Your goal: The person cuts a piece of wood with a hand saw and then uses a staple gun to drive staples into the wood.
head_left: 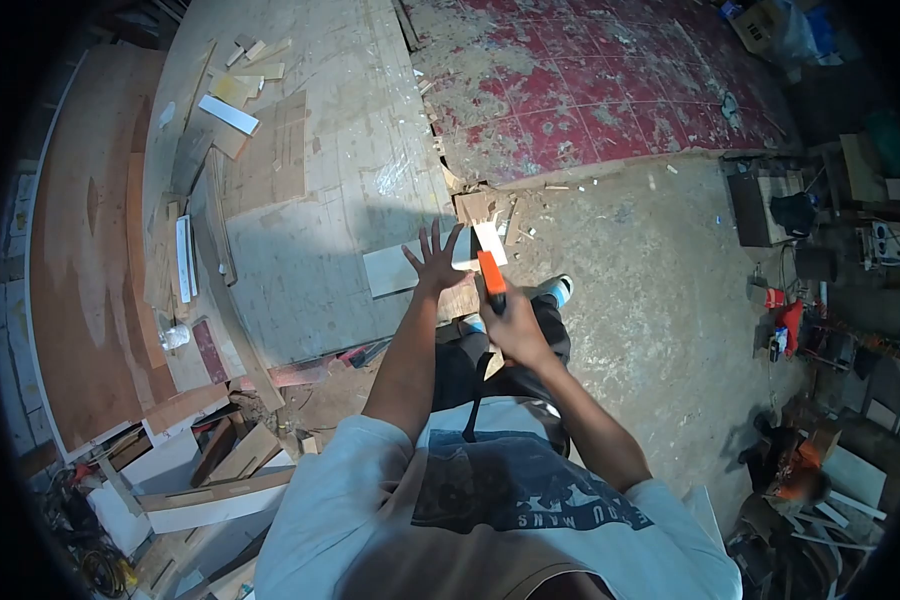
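My left hand lies with its fingers spread over a white-faced board near the edge of the plywood work surface. My right hand is closed around an orange-and-black tool, just right of the board's end; I cannot tell its kind. The tool's orange part points away from me. A pale pointed piece shows below my right hand, over my lap. Just beyond the tool is a short white offcut, among brown wood scraps.
More strips and offcuts lie on the plywood at the far left. A long brown panel stands beyond its left edge. Scrap boards are piled at lower left. Concrete floor lies to the right, with red tiles beyond.
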The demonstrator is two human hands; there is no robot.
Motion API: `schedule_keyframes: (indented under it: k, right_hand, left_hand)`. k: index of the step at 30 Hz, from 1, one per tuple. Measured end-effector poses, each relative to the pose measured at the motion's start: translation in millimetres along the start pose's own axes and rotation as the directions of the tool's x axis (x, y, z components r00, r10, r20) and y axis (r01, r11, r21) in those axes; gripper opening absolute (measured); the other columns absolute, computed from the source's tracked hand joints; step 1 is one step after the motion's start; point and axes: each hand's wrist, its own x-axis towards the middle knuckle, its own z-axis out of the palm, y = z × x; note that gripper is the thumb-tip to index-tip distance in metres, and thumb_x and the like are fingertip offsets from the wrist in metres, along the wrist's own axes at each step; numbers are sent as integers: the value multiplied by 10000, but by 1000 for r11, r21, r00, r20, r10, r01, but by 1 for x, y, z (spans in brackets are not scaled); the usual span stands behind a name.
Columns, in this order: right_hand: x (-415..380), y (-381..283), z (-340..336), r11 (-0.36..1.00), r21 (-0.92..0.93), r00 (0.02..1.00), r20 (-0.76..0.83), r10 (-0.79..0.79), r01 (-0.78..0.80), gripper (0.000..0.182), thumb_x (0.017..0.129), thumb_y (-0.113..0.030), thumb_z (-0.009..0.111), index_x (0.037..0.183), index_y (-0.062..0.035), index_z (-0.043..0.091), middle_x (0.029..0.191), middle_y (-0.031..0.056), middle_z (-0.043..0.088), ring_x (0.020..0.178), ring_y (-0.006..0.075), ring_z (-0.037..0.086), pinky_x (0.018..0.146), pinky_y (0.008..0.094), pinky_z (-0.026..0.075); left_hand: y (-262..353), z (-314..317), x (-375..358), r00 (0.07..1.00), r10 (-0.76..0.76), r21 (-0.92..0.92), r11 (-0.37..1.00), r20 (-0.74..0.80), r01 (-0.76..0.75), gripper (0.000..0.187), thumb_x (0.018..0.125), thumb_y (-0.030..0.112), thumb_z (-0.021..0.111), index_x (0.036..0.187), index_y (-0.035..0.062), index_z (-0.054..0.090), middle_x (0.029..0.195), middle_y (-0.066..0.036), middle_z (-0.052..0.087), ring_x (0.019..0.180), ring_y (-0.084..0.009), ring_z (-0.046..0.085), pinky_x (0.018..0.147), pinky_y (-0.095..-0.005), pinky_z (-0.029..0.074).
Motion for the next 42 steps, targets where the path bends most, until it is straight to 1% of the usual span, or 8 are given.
schedule_keyframes:
  k: [14,17,21,29,31,36,39,42]
  right_hand:
    - [60,41,24,997,-9,994,-70,-81,81,319,823,-87,608,1125,2,552,774,213,630,718,313,654,689,396,494]
    - [57,57,23,979,75,975,-131,-179,190,194,833,-84,610,989,9,545,668,86,551,619,140,524,586,345,448]
    - [42,55,28,999,47,998,-61,-10,12,387,828,-118,602,1194,-9,539,855,249,652,842,377,666,734,393,497]
    - [75,34,19,997,46,998,25,-55,54,365,814,-103,592,1156,9,535,768,180,624,632,253,600,645,373,487]
    - [74,26,20,997,74,1000,27,3,-5,321,856,-62,538,1165,20,519,665,59,561,523,121,537,472,301,434]
    - [18,-24,3,998,41,992,110,-60,56,334,862,-56,536,1183,29,502,676,68,570,488,130,546,443,292,440]
    - [-6,-35,-11,927,5,925,71,-374,375,366,877,-58,536,1226,25,468,679,62,568,459,122,537,409,286,425]
    - [-3,-67,-21,983,163,980,194,50,-83,340,888,-60,540,1210,21,466,646,31,537,436,108,511,398,274,410]
  left_hand:
    - [0,-7,-3,999,-5,-8,1000,33,5,1171,555,550,807,1480,464,95,1591,-47,-121,1440,-333,-178,1003,-740,-113]
    - [3,-8,-5,998,13,33,999,61,-15,1176,548,541,811,1479,465,97,1592,-55,-114,1444,-326,-167,1012,-735,-106]
    - [0,-5,-18,998,56,82,995,37,-59,1180,552,541,811,1478,460,85,1591,-66,-112,1448,-320,-155,1022,-730,-92]
    - [-3,-8,-5,998,-58,-19,998,30,58,1176,537,578,809,1475,450,111,1586,-63,-135,1445,-342,-146,1006,-743,-91]
    - [-5,-6,-6,1000,-16,-45,999,12,16,1176,537,573,807,1476,447,111,1586,-69,-134,1445,-353,-140,1007,-742,-93]
    - [-3,-12,-5,998,-48,-76,996,-30,46,1177,537,570,805,1480,433,116,1587,-82,-118,1443,-359,-144,1007,-742,-96]
    - [-2,-15,-4,999,-42,-75,996,-16,41,1168,539,570,804,1482,420,131,1588,-90,-95,1439,-360,-159,1008,-741,-99]
    - [-3,-15,-5,999,-28,-85,996,-25,26,1168,532,561,808,1479,426,137,1589,-83,-95,1439,-355,-163,1007,-741,-100]
